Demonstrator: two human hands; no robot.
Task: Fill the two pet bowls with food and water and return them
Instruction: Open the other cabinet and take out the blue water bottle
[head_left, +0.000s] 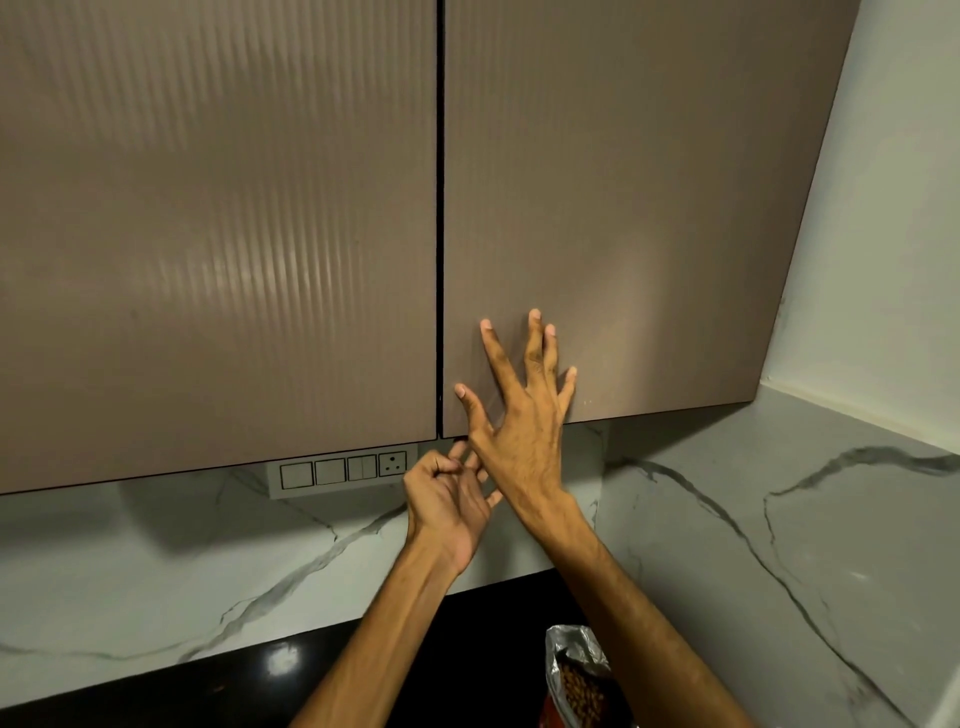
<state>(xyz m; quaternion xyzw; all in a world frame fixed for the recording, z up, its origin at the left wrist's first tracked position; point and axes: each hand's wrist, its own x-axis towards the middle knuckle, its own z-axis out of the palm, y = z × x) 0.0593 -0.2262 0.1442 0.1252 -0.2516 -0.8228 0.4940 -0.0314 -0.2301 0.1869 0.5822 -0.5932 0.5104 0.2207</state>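
- Open foil pet-food bag (582, 680) showing brown kibble stands on the glossy black worktop (249, 670), bottom centre.
- Right hand (524, 426): grip wide, fingers splayed flat against the brown ribbed cabinet door (623, 208).
- Left hand (447, 499): grip curled beneath the door's lower edge; contents indiscernible.

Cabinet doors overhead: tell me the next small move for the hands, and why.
Probably hook the left hand under the bottom edge of the right cabinet door and pull it open. Both doors look closed, the right hand lies spread flat on that door, and the left hand's curled fingers sit just below its lower corner. The opened food bag waits on the counter.
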